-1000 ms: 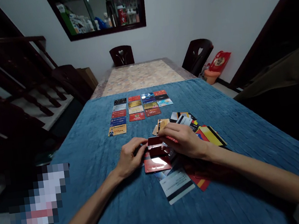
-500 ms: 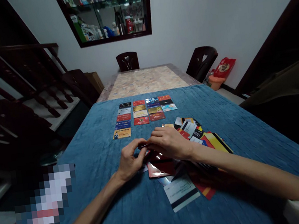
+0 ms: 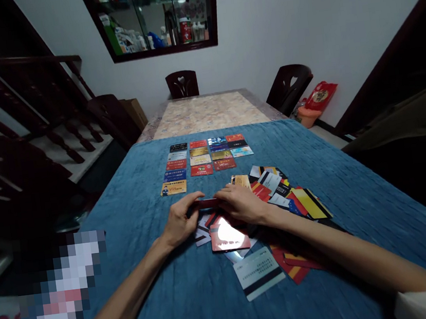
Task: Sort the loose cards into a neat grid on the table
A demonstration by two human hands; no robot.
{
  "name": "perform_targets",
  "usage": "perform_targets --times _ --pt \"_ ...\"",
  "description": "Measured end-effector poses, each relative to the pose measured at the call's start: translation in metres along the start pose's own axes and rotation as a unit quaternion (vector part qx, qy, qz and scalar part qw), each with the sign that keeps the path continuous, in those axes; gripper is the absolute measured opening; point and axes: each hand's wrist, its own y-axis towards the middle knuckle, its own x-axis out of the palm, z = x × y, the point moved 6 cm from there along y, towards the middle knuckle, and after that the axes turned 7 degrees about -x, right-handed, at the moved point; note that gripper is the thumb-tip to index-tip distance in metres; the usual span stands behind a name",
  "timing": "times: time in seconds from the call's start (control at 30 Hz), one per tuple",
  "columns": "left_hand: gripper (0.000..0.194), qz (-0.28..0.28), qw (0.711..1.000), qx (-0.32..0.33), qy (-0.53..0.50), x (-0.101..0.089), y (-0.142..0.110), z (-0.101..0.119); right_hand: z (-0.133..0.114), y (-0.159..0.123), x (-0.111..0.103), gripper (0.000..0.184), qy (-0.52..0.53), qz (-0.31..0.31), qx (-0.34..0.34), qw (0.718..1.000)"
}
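Observation:
Between my two hands is a dark red card (image 3: 207,203), seen nearly edge-on. My left hand (image 3: 179,219) pinches its left end with thumb and fingers, and my right hand (image 3: 241,203) grips its right end. Just below lies a glossy red card (image 3: 223,240) with a bright glare, on top of other cards. A silver card with a black stripe (image 3: 260,274) rests nearest me. Beyond my right hand spreads a loose pile of cards (image 3: 278,187), beside an orange-gold card (image 3: 240,181) partly covered by my fingers.
Several cards stand in neat columns farther off, among them a yellow card (image 3: 173,187) and a red card (image 3: 201,170). A blue cloth (image 3: 127,216) covers the near table. Chairs (image 3: 182,84) surround it, and a blurred-out object (image 3: 70,280) lies at left.
The dark red card has come into clearer view, level between my hands, which have drawn slightly apart. More of the orange-gold card shows. The camera view has shifted slightly.

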Motion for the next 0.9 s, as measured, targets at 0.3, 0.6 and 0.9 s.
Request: perform_targets --times 0.3,0.6,0.9 --pt "0.026 -0.036 0.999 0.003 0.016 0.005 0.001 -0.008 0.002 0.0 0.005 0.022 -0.031 0.008 0.011 0.999" --pt "0.025 0.001 1.0 -0.025 0.003 -0.003 0.006 -0.005 -0.01 -0.002 -0.004 0.04 -0.098 0.097 -0.058 0.989" --pt "0.029 -0.017 0.998 -0.039 -0.04 -0.004 0.018 0.002 -0.016 -0.003 -0.021 0.029 -0.169 0.11 -0.071 0.977"
